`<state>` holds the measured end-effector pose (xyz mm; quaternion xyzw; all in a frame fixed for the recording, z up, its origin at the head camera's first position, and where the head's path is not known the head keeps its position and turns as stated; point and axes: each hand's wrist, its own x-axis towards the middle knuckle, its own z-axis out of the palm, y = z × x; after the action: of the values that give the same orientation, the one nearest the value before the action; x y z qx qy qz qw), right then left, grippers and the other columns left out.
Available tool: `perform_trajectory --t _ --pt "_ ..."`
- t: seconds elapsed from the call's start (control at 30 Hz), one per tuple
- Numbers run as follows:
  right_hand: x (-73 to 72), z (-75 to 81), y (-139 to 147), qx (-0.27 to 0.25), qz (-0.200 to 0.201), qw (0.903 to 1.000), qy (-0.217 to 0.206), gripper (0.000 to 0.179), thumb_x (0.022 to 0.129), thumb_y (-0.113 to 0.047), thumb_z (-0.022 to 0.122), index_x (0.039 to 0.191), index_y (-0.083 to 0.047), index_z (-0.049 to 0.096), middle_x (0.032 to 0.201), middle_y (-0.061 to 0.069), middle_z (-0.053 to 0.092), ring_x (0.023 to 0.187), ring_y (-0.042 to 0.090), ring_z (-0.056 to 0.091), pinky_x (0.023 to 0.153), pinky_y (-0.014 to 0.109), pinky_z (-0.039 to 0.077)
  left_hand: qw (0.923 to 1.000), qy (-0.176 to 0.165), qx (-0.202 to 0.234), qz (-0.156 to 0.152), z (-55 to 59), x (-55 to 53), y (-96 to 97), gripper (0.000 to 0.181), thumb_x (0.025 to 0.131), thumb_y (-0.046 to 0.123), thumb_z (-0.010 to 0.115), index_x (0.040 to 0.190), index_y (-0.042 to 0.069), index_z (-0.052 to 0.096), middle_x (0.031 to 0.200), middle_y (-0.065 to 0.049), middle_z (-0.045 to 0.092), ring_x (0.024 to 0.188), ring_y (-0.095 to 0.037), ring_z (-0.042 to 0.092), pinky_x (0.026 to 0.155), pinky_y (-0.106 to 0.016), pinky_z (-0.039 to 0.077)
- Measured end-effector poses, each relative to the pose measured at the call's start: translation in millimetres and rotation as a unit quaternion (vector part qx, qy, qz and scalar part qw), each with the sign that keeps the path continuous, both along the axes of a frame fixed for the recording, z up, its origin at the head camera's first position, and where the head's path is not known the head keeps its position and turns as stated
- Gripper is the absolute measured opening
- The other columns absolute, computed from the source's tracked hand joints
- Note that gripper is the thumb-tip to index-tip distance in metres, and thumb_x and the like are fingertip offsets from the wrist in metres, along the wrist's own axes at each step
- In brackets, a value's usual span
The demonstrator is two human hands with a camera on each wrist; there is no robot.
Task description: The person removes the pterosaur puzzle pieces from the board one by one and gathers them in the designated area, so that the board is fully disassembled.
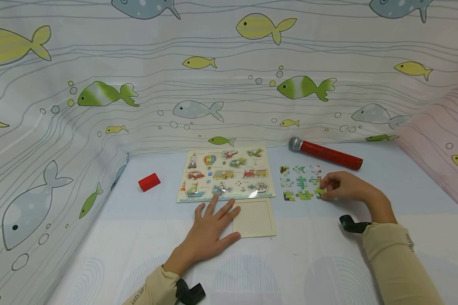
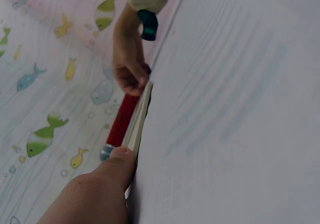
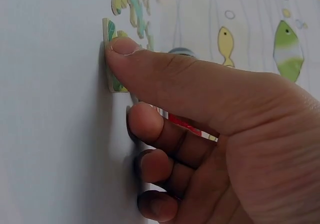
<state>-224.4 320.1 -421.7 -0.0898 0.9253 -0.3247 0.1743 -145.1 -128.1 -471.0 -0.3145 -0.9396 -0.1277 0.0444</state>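
My left hand (image 1: 210, 231) lies with fingers spread, its thumb and fingertips at the left edge of a square cream puzzle frame (image 1: 254, 218). Its middle fingertip reaches the lower edge of a picture board (image 1: 226, 174) with vehicles on it. In the left wrist view the left thumb (image 2: 120, 156) touches the frame's edge. My right hand (image 1: 341, 187) pinches a green-and-yellow corner jigsaw piece (image 3: 116, 82) at the table, thumb on its face; the index fingertip is hidden. Beside it lie several loose jigsaw pieces (image 1: 301, 182), set out in rows.
A red toy microphone (image 1: 330, 155) with a grey head lies behind the jigsaw pieces. Left of the picture board sits a red block (image 1: 149, 182). A fish-patterned cloth (image 1: 229, 80) rises at the back and sides of the pale tabletop (image 1: 290, 250).
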Motion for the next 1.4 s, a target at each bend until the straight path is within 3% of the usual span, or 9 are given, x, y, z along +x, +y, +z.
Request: perform_trajectory --t 1.13,1.4 --pt "1.8 3.7 -3.0 -0.007 0.006 1.0000 0.000 0.037 0.086 -0.028 0.081 0.108 -0.004 0.065 0.082 0.002 0.055 0.078 0.014 0.049 0.070 0.029 0.040 1.0000 -0.003 -0.005 -0.001 0.4 -3.1 -1.4 0.069 0.099 0.066 0.045 0.159 0.033 0.035 0.170 0.007 0.026 0.158 -0.043 0.011 0.114 -0.068 0.015" --pt "1.2 -6.9 -0.8 -0.019 0.002 0.9998 0.008 0.033 0.093 -0.031 0.074 0.110 -0.004 0.066 0.089 0.002 0.060 0.085 0.014 0.050 0.073 0.029 0.042 0.9998 -0.021 0.001 0.005 -4.0 2.9 -4.3 0.070 0.099 0.065 0.045 0.159 0.031 0.036 0.170 0.006 0.027 0.158 -0.042 0.011 0.114 -0.069 0.015"
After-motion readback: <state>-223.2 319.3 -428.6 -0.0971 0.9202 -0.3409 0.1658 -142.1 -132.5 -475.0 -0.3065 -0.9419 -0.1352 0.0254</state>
